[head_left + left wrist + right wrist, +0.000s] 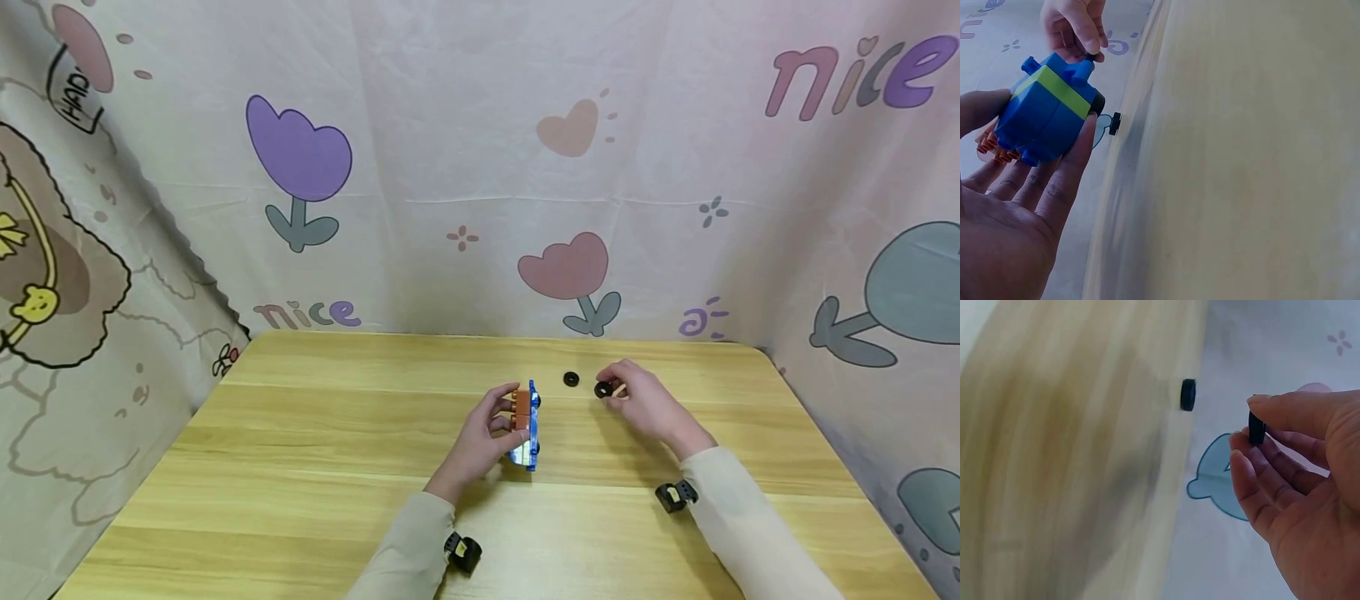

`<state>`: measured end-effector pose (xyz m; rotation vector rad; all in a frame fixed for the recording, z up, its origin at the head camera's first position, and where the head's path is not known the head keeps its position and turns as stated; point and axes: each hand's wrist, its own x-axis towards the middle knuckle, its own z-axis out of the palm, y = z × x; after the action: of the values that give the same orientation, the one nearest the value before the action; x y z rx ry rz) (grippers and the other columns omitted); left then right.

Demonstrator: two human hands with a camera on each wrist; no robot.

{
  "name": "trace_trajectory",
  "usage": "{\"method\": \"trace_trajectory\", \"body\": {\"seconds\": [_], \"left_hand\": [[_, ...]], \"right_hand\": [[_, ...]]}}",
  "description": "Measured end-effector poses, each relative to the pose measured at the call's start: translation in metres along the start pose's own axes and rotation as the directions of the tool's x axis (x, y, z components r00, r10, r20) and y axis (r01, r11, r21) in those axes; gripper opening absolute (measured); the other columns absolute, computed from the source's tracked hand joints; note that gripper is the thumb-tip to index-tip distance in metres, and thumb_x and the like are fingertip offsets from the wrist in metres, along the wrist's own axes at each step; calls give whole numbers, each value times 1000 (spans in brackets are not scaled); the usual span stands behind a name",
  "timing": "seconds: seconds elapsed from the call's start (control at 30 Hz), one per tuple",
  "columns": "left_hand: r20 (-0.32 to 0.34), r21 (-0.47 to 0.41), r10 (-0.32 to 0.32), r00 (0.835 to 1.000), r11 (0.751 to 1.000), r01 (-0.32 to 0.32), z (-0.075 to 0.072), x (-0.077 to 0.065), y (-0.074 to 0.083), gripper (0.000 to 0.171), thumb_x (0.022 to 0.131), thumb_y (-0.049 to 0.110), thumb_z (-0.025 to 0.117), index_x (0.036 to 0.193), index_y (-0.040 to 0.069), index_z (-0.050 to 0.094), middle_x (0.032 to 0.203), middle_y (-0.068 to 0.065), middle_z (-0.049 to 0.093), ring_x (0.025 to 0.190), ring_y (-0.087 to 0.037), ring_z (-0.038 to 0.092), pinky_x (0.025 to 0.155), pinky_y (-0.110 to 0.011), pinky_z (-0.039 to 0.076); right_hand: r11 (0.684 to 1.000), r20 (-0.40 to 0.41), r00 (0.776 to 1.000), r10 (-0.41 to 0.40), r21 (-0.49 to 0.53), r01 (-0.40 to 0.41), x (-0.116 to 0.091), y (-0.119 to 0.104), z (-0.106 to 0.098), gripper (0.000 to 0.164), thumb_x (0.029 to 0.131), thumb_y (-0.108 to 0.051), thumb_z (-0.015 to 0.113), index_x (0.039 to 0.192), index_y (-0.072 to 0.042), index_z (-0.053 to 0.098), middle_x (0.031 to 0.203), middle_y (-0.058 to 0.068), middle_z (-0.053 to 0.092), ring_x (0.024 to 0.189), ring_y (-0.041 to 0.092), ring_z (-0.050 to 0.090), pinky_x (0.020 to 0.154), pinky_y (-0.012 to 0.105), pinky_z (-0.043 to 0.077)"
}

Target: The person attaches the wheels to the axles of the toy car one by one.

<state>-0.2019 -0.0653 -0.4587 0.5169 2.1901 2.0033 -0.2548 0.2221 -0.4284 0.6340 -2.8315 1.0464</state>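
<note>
My left hand (pixel 480 437) grips a toy car (pixel 533 425) built of blue and orange-brown parts, thumb on one side and fingers on the other. In the left wrist view the toy car (pixel 1038 122) shows a lime-green stripe, orange studs low on its left and a black wheel (pixel 1098 103). Right of the car, my right hand (pixel 647 406) pinches a small black tire (pixel 1257 428) between thumb and fingertips. A second black tire (pixel 571 379) rests on the table between the car and the right hand.
The wood-grain table (pixel 315 442) ends at the back against a printed cloth (pixel 420 167), which also hangs at both sides. Black wrist cameras (pixel 462 553) sit at both sleeves.
</note>
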Motion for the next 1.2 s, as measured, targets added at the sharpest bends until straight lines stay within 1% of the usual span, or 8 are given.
{"method": "trace_trajectory", "body": {"seconds": [0.17, 0.4, 0.5, 0.67, 0.73, 0.9, 1.03, 1.2], "left_hand": [[-6, -9, -15, 1000, 1000, 15, 0, -2, 6, 68, 91, -1, 67, 150, 9, 35, 126, -14, 56, 98, -27, 61, 88, -41, 51], [1, -14, -6, 1000, 1000, 6, 1, -10, 31, 64, 90, -5, 65, 147, 4, 37, 123, -18, 56, 97, -29, 62, 88, -42, 51], [0, -14, -15, 1000, 1000, 15, 1, -8, 24, 65, 90, -5, 65, 148, 6, 37, 125, -18, 55, 98, -29, 62, 89, -42, 51], [-4, 0, -20, 1000, 1000, 20, 1, -1, 5, 67, 91, -3, 65, 149, 7, 36, 125, -17, 55, 98, -28, 62, 87, -41, 52], [-1, 0, -2, 1000, 1000, 2, 1, -3, 10, 66, 90, -4, 66, 148, 5, 36, 124, -17, 56, 96, -29, 62, 85, -40, 53], [9, -1, 0, 1000, 1000, 0, 2, -11, 32, 64, 90, -5, 65, 147, 4, 37, 121, -18, 57, 95, -30, 62, 85, -39, 53], [13, 15, -16, 1000, 1000, 15, 2, -12, 35, 64, 90, -5, 65, 147, 4, 38, 122, -18, 57, 97, -31, 62, 87, -40, 52], [6, 24, -21, 1000, 1000, 21, 3, -13, 37, 64, 90, -4, 66, 147, 4, 38, 122, -18, 57, 98, -30, 62, 88, -42, 51]], "right_hand": [[999, -22, 999, -30, 23, 31, -4, -8, 0, 32, 82, 4, 71, 113, 4, 63, 103, 9, 61, 93, 27, 61, 81, 45, 52], [998, -31, 999, -35, 49, 37, -12, -21, 0, 31, 83, 2, 73, 113, 2, 64, 102, 7, 62, 92, 25, 60, 78, 43, 53], [998, -13, 999, -39, 57, 39, -14, -29, 0, 32, 85, 0, 72, 116, 1, 64, 103, 5, 64, 92, 23, 61, 79, 42, 53], [997, 22, 997, -75, 18, 74, -19, -44, -1, 30, 88, -2, 70, 117, -1, 64, 104, 4, 65, 91, 19, 63, 80, 43, 53], [996, 29, 996, -89, -1, 89, -20, -49, -1, 30, 88, -2, 70, 117, -2, 64, 105, 3, 66, 90, 18, 63, 80, 42, 54], [993, 25, 993, -116, -3, 116, -22, -58, 2, 30, 88, -3, 71, 117, -3, 64, 102, 0, 65, 90, 21, 63, 76, 42, 54], [989, -2, 989, -149, 10, 149, -23, -64, 4, 29, 87, -4, 72, 115, -7, 66, 101, -4, 64, 90, 21, 63, 75, 43, 54], [985, -13, 986, -169, 26, 169, -23, -67, 7, 28, 87, -5, 73, 115, -9, 66, 102, -6, 63, 91, 15, 62, 76, 43, 54]]}}
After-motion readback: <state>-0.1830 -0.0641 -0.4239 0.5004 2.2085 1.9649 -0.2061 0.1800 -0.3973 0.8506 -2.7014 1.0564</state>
